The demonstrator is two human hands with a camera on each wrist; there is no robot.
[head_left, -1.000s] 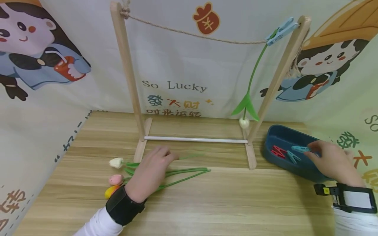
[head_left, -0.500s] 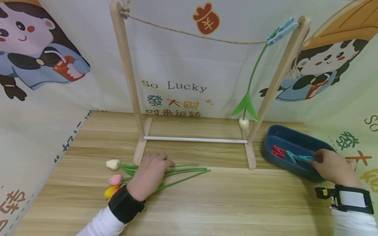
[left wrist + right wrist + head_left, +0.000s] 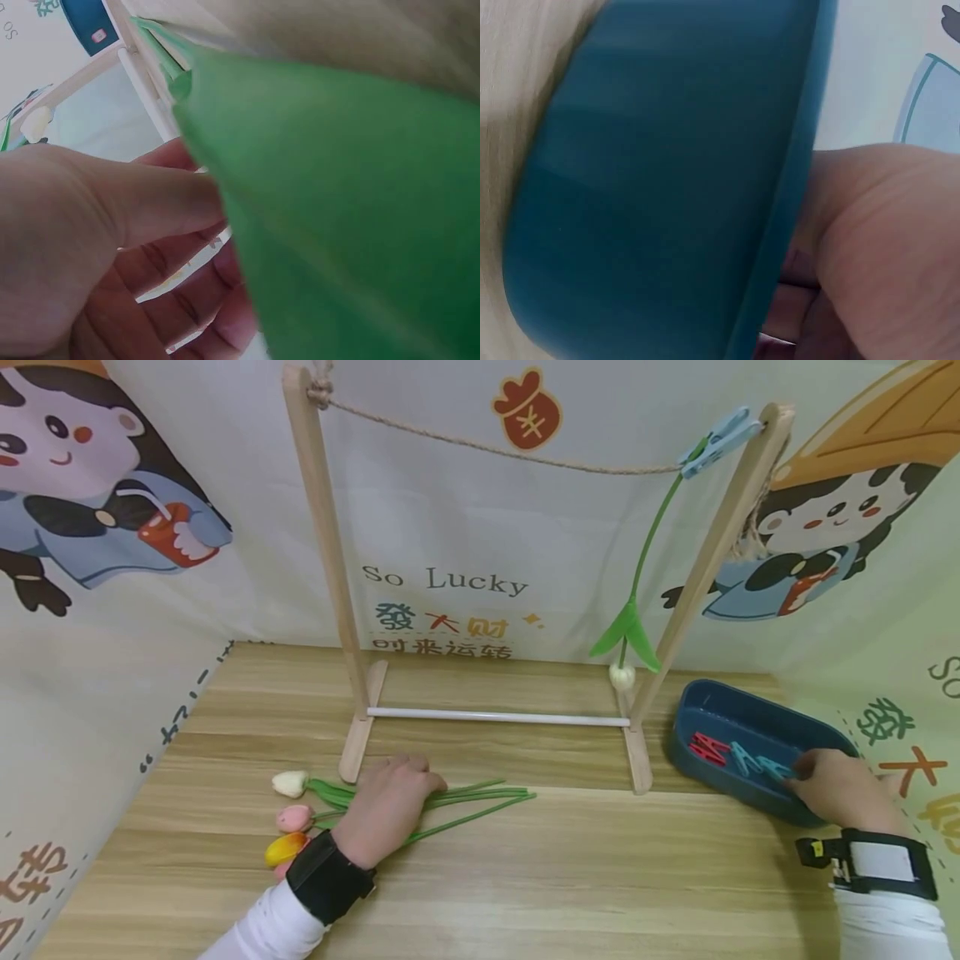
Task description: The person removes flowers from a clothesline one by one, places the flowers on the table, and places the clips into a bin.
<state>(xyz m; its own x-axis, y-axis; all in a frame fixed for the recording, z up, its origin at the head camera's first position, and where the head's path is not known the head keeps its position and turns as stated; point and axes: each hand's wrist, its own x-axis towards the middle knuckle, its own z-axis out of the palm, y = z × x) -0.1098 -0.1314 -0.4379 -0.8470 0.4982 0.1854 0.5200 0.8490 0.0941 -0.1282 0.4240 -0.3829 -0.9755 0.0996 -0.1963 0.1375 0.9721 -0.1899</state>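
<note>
Artificial tulips lie on the table with their green stems pointing right. My left hand (image 3: 385, 810) is over them, thumb and fingers curled at the stem of the white tulip (image 3: 290, 783). A broad green leaf (image 3: 337, 187) covers much of the left wrist view and hides the fingertips' contact. A pink tulip (image 3: 294, 817) and a yellow one (image 3: 285, 850) lie beside it. At the right, my right hand (image 3: 851, 789) reaches into the dark blue box (image 3: 750, 697), its fingers pinching the end of a light blue clothespin (image 3: 772, 768). The box wall (image 3: 652, 180) hides those fingertips in the right wrist view.
A wooden rack (image 3: 330, 543) with a slack rope (image 3: 487, 444) stands behind the tulips. Near its right post, a blue clothespin (image 3: 718, 442) clips a white tulip (image 3: 622, 676) upside down. Red clothespins (image 3: 707, 748) and another blue clothespin (image 3: 742, 758) lie in the box.
My left hand has lowered the white tulip's stem toward the other stems. My right hand has moved down inside the box, and the blue clothespin at its fingers has dropped lower and turned.
</note>
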